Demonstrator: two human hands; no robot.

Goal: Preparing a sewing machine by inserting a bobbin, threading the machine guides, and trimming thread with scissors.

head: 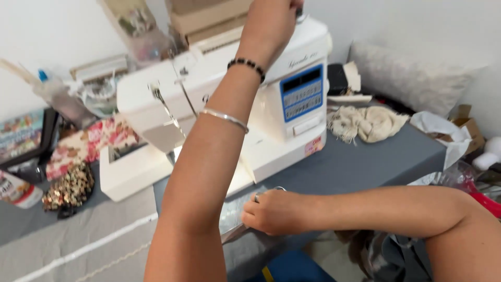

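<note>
Home sewing corner: white computerised sewing machine [229, 104] at frame centre on a grey-covered table [365, 162], floral fabric [88, 143] and sequinned trim [70, 189] at left, frayed cream cloth [368, 123] and grey cushion [412, 78] at upper right.

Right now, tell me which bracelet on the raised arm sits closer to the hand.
The black beaded bracelet. It circles the wrist just below the left hand on top of the sewing machine; the thin silver bangle sits lower down the forearm.
</note>
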